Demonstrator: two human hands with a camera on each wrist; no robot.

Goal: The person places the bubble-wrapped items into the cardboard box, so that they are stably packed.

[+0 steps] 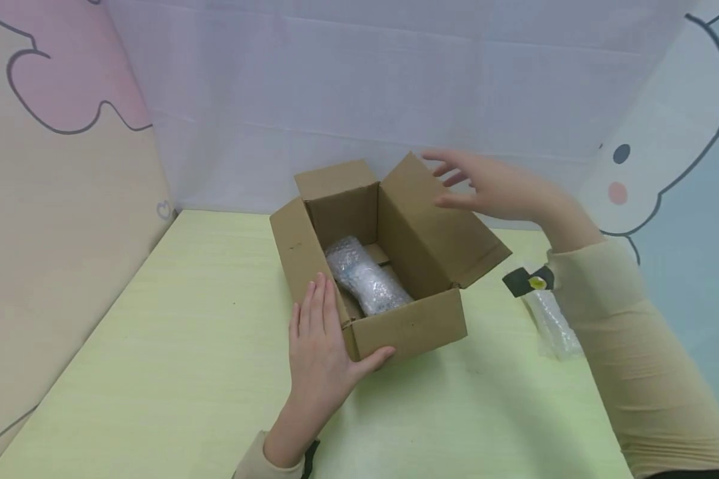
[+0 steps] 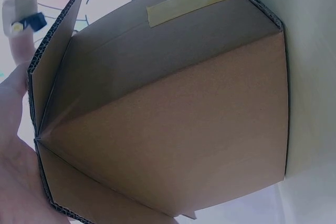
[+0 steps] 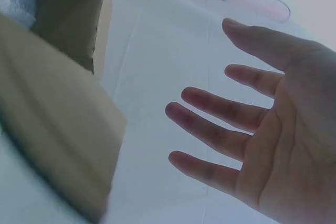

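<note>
A cardboard box [image 1: 410, 326] stands on the table with its flaps folded outward. Inside it lies a bubble-wrapped item [image 1: 368, 276]; the wrapping hides what it is. My left hand [image 1: 320, 352] rests on the box's near left corner, straight fingers along the left flap [image 1: 296, 249] and thumb against the near flap. In the left wrist view, the box's outer side [image 2: 184, 114] fills most of the picture. My right hand [image 1: 491, 186], fingers spread and holding nothing, is by the raised right flap [image 1: 437, 226]. The right wrist view shows its palm [image 3: 294, 156] apart from the cardboard.
Another piece of bubble wrap [image 1: 554, 326] lies on the table to the right, partly behind the right sleeve. Behind the pale green table [image 1: 174, 346] hangs a white cloth [image 1: 335, 86]. Walls with cartoon drawings flank both sides. Tape [image 2: 197, 2] runs across the box's underside.
</note>
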